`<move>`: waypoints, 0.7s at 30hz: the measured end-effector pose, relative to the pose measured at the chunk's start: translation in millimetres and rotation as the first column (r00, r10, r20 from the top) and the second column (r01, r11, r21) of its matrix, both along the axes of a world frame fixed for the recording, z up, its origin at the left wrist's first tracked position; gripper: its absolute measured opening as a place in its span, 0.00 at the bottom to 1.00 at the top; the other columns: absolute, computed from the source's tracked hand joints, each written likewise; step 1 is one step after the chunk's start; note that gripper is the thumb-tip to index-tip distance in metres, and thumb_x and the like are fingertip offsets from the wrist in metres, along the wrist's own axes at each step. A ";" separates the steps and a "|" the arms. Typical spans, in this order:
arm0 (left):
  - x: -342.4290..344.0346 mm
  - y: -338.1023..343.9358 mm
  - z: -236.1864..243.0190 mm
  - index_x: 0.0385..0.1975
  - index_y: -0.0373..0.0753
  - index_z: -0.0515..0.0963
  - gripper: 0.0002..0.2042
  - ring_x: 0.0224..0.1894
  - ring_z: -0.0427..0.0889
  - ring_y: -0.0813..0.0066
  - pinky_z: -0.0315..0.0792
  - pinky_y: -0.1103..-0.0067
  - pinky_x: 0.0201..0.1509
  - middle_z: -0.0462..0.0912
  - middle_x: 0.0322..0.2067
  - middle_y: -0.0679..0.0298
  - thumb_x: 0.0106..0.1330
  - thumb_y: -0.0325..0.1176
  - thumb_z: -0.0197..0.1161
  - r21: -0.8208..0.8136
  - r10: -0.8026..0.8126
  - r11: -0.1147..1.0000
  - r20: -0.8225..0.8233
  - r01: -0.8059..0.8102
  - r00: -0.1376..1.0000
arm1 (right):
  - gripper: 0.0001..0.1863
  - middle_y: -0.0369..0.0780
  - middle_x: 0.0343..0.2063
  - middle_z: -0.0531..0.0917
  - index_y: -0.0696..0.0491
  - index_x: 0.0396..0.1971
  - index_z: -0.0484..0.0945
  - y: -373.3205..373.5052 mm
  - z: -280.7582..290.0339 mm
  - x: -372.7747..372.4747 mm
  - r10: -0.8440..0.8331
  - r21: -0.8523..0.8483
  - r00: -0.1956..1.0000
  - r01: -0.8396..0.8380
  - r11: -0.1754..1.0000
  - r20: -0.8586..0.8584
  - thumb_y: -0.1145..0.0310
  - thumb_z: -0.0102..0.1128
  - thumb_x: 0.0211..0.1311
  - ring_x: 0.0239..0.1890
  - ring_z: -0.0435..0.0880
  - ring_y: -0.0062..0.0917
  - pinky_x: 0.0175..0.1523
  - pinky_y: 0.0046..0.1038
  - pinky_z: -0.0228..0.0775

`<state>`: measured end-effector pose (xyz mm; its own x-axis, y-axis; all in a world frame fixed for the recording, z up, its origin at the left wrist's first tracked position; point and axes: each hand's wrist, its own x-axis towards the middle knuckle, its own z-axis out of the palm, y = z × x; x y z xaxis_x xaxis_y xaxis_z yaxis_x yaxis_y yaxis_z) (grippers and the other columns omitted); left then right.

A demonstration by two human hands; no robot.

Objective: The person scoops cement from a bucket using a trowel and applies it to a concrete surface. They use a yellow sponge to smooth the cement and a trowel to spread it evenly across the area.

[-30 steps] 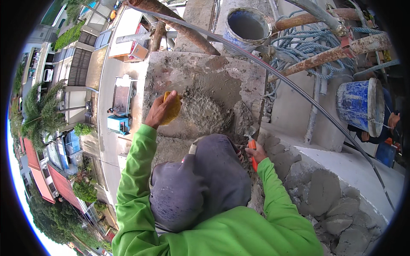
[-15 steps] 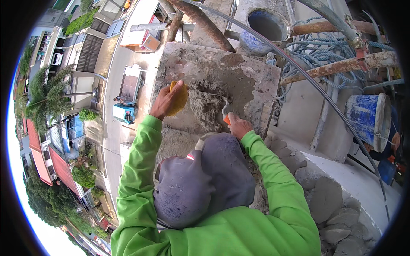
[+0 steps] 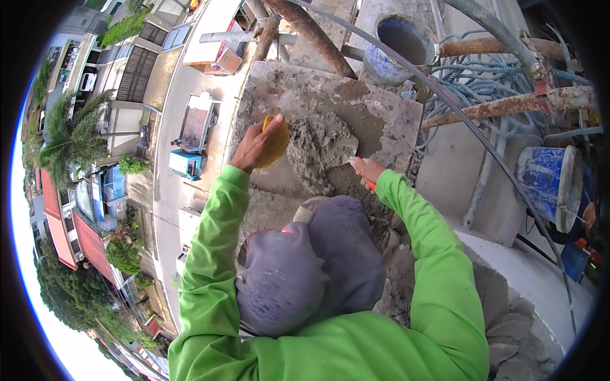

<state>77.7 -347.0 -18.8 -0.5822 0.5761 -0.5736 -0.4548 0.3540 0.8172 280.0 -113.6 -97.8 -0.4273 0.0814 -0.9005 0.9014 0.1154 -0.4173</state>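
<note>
A heap of wet grey mortar (image 3: 311,149) lies on a mortar-smeared board (image 3: 260,79) in front of my knees. My right hand (image 3: 368,171) is closed round the orange handle of a trowel (image 3: 345,152), whose blade is against the right side of the heap and partly coated with mortar. At the heap's left edge, my left hand (image 3: 253,147) grips a yellow rounded pad (image 3: 274,145), which looks like a sponge. My left thumb lies along its top, and the other fingers are partly hidden.
A blue mortar-stained bucket (image 3: 403,47) stands beyond the board. Rusty scaffold pipes (image 3: 495,109) and coiled blue rope (image 3: 473,79) are to the right, with another blue bucket (image 3: 546,184) near a person's hand (image 3: 589,216). A dark cable (image 3: 470,120) crosses diagonally. Left, a street (image 3: 168,152) lies far below.
My right hand has moved slightly right and turned the trowel, so its blade now shows flat at the heap's right side. The left hand still holds the yellow pad by the heap.
</note>
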 end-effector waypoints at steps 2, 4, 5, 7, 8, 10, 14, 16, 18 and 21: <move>2.5 -4.9 -1.0 0.41 0.33 0.76 0.29 0.32 0.80 0.77 0.75 0.83 0.35 0.80 0.33 0.62 0.60 0.60 0.58 -0.017 0.000 1.000 0.000 0.000 1.000 | 0.28 0.38 0.17 0.72 0.55 0.32 0.68 3.8 -4.3 18.2 0.034 0.047 0.999 -0.035 0.998 0.027 0.40 0.46 0.59 0.12 0.70 0.22 0.17 0.26 0.63; -1.3 -12.2 2.9 0.41 0.32 0.76 0.29 0.32 0.80 0.77 0.75 0.83 0.35 0.80 0.33 0.62 0.61 0.59 0.57 -0.070 -0.024 0.997 -0.037 0.022 0.999 | 0.27 0.40 0.17 0.73 0.56 0.32 0.68 15.7 2.1 23.4 0.073 0.075 0.996 -0.076 0.994 0.046 0.42 0.47 0.60 0.12 0.71 0.23 0.17 0.27 0.64; -3.5 -15.5 4.6 0.41 0.32 0.76 0.29 0.32 0.80 0.77 0.75 0.83 0.35 0.80 0.33 0.62 0.61 0.59 0.57 -0.066 -0.011 0.998 -0.047 0.008 0.999 | 0.28 0.41 0.18 0.74 0.58 0.34 0.69 20.6 0.9 26.5 0.223 0.210 0.973 -0.205 0.956 -0.064 0.43 0.48 0.60 0.13 0.73 0.25 0.20 0.29 0.67; -4.4 -23.2 4.0 0.41 0.32 0.76 0.30 0.32 0.80 0.77 0.75 0.84 0.35 0.80 0.33 0.62 0.61 0.59 0.57 -0.065 0.011 0.998 -0.064 -0.015 0.998 | 0.29 0.44 0.20 0.76 0.62 0.38 0.71 20.2 4.1 23.7 0.397 0.385 0.901 -0.309 0.869 -0.174 0.45 0.48 0.61 0.16 0.77 0.30 0.25 0.32 0.70; -5.9 -25.1 3.7 0.40 0.32 0.76 0.29 0.31 0.78 0.79 0.73 0.84 0.34 0.79 0.31 0.64 0.61 0.59 0.56 -0.073 0.030 0.997 -0.080 -0.035 0.996 | 0.30 0.46 0.21 0.77 0.63 0.39 0.72 16.1 4.9 21.5 0.416 0.414 0.888 -0.310 0.856 -0.195 0.46 0.48 0.61 0.18 0.79 0.32 0.27 0.34 0.72; -2.3 -29.3 2.2 0.38 0.34 0.77 0.29 0.27 0.75 0.82 0.69 0.84 0.31 0.77 0.27 0.67 0.62 0.60 0.54 -0.093 0.067 0.993 -0.099 -0.076 0.993 | 0.30 0.48 0.25 0.80 0.64 0.42 0.72 -17.3 46.5 -8.9 0.185 0.248 0.976 -0.153 0.957 -0.114 0.47 0.49 0.61 0.20 0.81 0.36 0.31 0.37 0.73; -1.7 -0.8 3.6 0.38 0.34 0.78 0.29 0.27 0.75 0.82 0.69 0.84 0.31 0.77 0.27 0.67 0.62 0.61 0.53 -0.066 -0.028 0.998 -0.080 0.023 0.996 | 0.28 0.47 0.25 0.80 0.64 0.36 0.74 -35.9 -16.9 -11.9 0.394 0.374 0.912 -0.327 0.868 -0.118 0.47 0.50 0.61 0.17 0.79 0.31 0.27 0.33 0.73; 0.0 0.1 19.8 0.38 0.34 0.77 0.29 0.27 0.74 0.82 0.69 0.84 0.31 0.77 0.27 0.68 0.63 0.61 0.53 -0.116 -0.041 0.993 -0.110 0.028 0.993 | 0.28 0.49 0.28 0.81 0.63 0.33 0.75 -17.5 1.2 0.1 0.188 0.133 0.981 -0.192 0.972 0.043 0.47 0.50 0.61 0.25 0.82 0.37 0.34 0.38 0.74; 1.3 -5.7 15.5 0.38 0.34 0.78 0.29 0.27 0.74 0.82 0.69 0.84 0.31 0.76 0.26 0.68 0.62 0.61 0.53 -0.072 -0.012 0.997 -0.102 0.005 0.995 | 0.25 0.52 0.32 0.82 0.62 0.34 0.74 0.6 12.7 17.4 0.223 0.224 0.973 -0.229 0.947 0.052 0.49 0.52 0.60 0.37 0.82 0.45 0.43 0.42 0.71; -2.5 -18.1 4.1 0.39 0.34 0.77 0.30 0.30 0.77 0.80 0.72 0.84 0.33 0.78 0.30 0.66 0.61 0.61 0.55 -0.059 0.002 0.998 -0.070 -0.006 0.998 | 0.23 0.53 0.33 0.82 0.59 0.38 0.69 14.0 24.3 29.8 0.400 0.496 0.916 -0.339 0.799 -0.019 0.52 0.54 0.59 0.40 0.81 0.46 0.45 0.43 0.70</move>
